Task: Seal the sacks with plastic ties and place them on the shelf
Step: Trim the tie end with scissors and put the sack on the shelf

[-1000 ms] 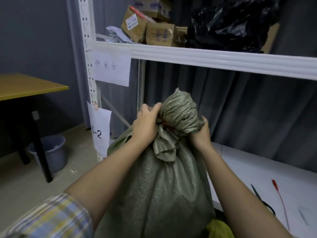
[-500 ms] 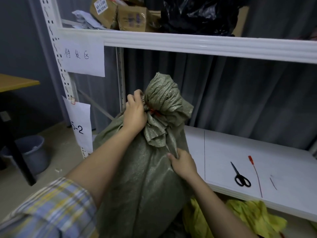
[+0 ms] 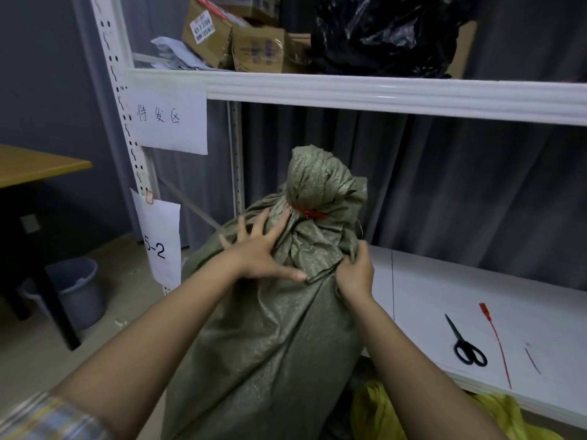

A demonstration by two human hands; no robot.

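A full green woven sack (image 3: 270,338) stands upright in front of the white shelf (image 3: 460,300). A red plastic tie (image 3: 306,212) cinches its bunched neck. My left hand (image 3: 263,249) lies flat on the sack's shoulder just below the tie, fingers spread. My right hand (image 3: 355,273) pinches a fold of the sack's fabric at its right side. A spare red plastic tie (image 3: 495,341) lies on the shelf board beside black scissors (image 3: 465,344).
Cardboard boxes (image 3: 241,42) and a black plastic bag (image 3: 387,33) fill the upper shelf. A yellow sack (image 3: 495,414) lies under the lower board. A wooden table (image 3: 35,166) and grey bucket (image 3: 79,290) stand at the left. Paper labels hang on the shelf post (image 3: 127,122).
My left hand has let go of the sack's neck and now lies flat below the tie. My right hand has moved up the sack's side, still pinching fabric.
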